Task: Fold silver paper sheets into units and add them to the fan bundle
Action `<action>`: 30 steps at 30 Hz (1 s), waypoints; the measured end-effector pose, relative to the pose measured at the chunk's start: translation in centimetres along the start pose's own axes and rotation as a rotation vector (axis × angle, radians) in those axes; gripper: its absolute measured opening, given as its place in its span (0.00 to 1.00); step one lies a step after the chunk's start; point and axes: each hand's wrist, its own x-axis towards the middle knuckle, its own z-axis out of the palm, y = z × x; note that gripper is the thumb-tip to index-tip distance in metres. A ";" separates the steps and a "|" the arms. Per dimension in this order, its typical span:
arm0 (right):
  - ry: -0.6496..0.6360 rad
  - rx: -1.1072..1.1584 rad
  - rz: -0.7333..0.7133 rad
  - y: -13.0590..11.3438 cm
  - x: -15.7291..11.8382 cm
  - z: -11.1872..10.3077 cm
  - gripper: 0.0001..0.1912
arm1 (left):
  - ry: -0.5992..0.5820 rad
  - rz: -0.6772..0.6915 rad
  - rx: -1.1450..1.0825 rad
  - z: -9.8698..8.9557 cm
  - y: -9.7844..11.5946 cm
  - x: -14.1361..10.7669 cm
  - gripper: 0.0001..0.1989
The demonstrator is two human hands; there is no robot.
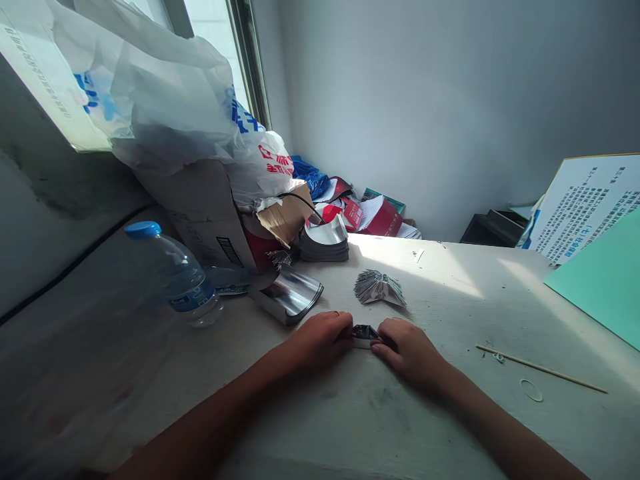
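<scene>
Between my two hands is a small strip of silvery foil sheet (364,335), dark and shiny on top with a pale lower edge. My left hand (327,335) grips its left end, fingers closed. At the right end, the thumb and fingers of my right hand (407,343) pinch it. Just beyond lies a fanned stack of folded silvery pieces (381,288). A curved stack of shiny foil sheets (293,293) rests to the left of it, and another curved stack (325,243) stands farther back.
A water bottle (183,280) with a blue cap stands at left, before a cardboard box (195,213) under plastic bags (175,87). On the right lie a thin wooden stick (545,369), a rubber band (531,391) and a green board (605,280). Red papers (383,217) pile up behind.
</scene>
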 end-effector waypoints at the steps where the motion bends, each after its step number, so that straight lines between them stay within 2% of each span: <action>1: 0.001 -0.001 0.000 0.0 0.0 0.0 0.09 | 0.003 0.001 0.005 0.0 0.0 0.0 0.06; 8: 0.015 0.050 -0.002 -0.1 -0.2 0.0 0.03 | -0.016 0.012 0.018 -0.3 0.3 0.0 0.05; 12: 0.045 0.100 -0.024 -0.1 -0.3 -0.1 0.13 | 0.003 0.014 0.010 -0.2 0.2 0.0 0.06; 15: 0.048 0.100 -0.039 0.0 -0.4 -0.1 0.15 | -0.004 0.016 0.005 -0.2 0.1 0.0 0.06; 30: 0.053 0.078 -0.108 0.2 -0.4 -0.2 0.14 | -0.025 -0.022 0.008 -0.2 0.0 -0.2 0.03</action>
